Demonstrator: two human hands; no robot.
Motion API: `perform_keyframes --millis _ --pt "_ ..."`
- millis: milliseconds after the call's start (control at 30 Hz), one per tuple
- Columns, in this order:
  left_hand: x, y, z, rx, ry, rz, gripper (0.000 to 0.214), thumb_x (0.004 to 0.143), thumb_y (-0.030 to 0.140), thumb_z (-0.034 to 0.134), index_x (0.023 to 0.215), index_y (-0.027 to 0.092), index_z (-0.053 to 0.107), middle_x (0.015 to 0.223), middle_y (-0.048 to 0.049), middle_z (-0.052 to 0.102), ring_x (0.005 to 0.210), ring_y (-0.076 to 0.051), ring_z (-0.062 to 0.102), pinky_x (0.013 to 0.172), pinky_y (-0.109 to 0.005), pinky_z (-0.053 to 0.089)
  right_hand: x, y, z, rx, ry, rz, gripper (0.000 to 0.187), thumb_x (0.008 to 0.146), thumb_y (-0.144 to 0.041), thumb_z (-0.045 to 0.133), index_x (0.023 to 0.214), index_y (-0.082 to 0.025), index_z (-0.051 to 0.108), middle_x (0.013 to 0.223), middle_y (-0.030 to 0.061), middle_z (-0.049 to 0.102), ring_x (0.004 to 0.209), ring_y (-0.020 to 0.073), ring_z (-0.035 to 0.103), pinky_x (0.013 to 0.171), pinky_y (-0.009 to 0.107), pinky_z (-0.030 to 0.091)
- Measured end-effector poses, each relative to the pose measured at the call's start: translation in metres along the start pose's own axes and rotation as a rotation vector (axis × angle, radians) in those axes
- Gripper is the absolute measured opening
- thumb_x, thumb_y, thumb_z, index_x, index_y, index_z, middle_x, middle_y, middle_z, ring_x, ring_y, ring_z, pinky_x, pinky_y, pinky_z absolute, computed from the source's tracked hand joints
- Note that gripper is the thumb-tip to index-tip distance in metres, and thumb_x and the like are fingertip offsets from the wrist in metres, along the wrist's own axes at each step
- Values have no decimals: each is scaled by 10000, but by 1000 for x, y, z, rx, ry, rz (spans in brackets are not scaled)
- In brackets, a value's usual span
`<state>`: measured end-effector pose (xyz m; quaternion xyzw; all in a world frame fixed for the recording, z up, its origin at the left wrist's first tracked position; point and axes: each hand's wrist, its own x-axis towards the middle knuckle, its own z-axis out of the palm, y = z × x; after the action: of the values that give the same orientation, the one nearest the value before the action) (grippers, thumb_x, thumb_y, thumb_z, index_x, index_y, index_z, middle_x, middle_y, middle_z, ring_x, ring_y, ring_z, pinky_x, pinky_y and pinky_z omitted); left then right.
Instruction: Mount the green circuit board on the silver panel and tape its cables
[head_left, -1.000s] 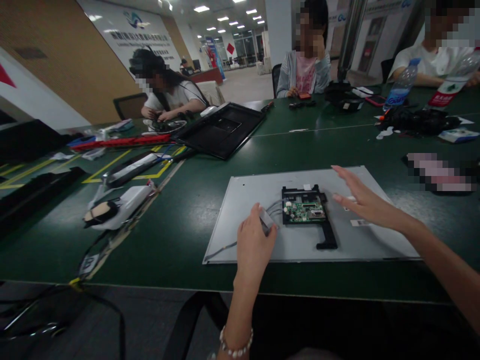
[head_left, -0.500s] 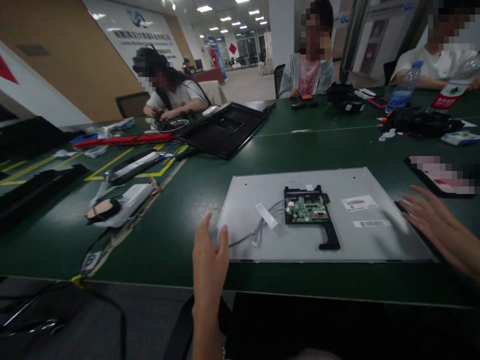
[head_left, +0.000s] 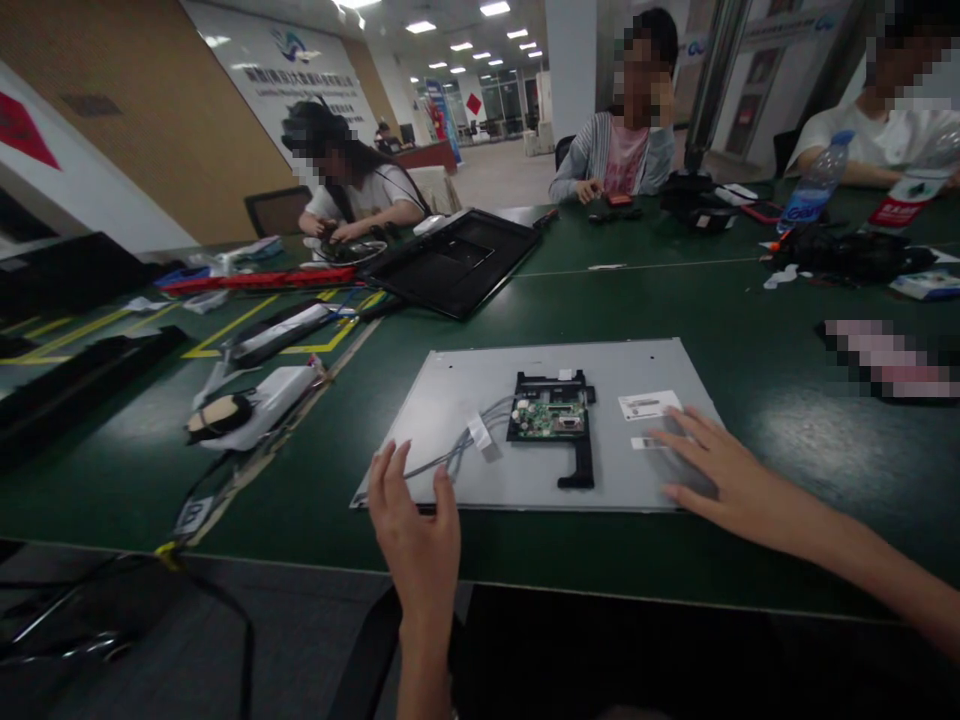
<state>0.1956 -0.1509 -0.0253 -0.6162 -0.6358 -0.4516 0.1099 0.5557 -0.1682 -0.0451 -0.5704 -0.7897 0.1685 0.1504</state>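
A grey metal display panel (head_left: 465, 385) lies flat on the green table (head_left: 750, 320) in front of me. A small green circuit board (head_left: 551, 417) in a black bracket sits at its middle, with grey wires (head_left: 450, 455) and a strip of white tape running left from it. My left hand (head_left: 412, 525) is open, fingertips at the panel's near left corner. My right hand (head_left: 720, 475) lies flat and open on the panel's near right part, beside two white labels (head_left: 649, 405).
A black monitor back cover (head_left: 450, 260) lies further back. A white device with cables (head_left: 247, 405) sits left, near yellow floor-tape lines and a red strip. Bottles, black gear and a blurred object are at right. Three other people sit around the table.
My left hand let go of the tape and wires and drew back to the panel's near left corner. My right hand swung out right, then came down on the panel.
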Motion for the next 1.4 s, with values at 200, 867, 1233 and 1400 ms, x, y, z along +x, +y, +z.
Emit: perform_keyframes --millis 200,867,1233,1400 --pt "-1 0 -1 -3 -30 -31 418 936 309 534 1317 139 519 1382 -184 516 1362 -302 433 1154 -484 337 36 -30 11 -125 -60 -136 702 960 -643 366 1559 -281 314 1656 59 147 1503 344 73 1194 537 188" --pt "-1 0 -1 6 -97 -10 425 935 306 529 1331 157 502 1410 -181 485 1398 -307 387 1168 -507 318 79 -80 18 -84 -197 -344 841 856 -733 485 1554 -293 326 1648 122 186 1482 412 157 1168 598 170" --pt "25 -19 18 182 -643 269 749 854 483 629 1501 214 365 1563 -176 343 1459 -394 256 1116 -603 310 78 -78 20 -88 -172 -356 842 871 -764 417 1558 -287 313 1665 99 119 1507 341 110 1199 536 89" --pt "58 -27 42 215 -701 267 781 838 517 600 1486 127 404 1513 -211 410 1423 -437 298 1097 -589 335 78 -77 20 -73 -184 -357 850 869 -773 409 1559 -286 311 1666 93 113 1506 351 108 1201 540 80"
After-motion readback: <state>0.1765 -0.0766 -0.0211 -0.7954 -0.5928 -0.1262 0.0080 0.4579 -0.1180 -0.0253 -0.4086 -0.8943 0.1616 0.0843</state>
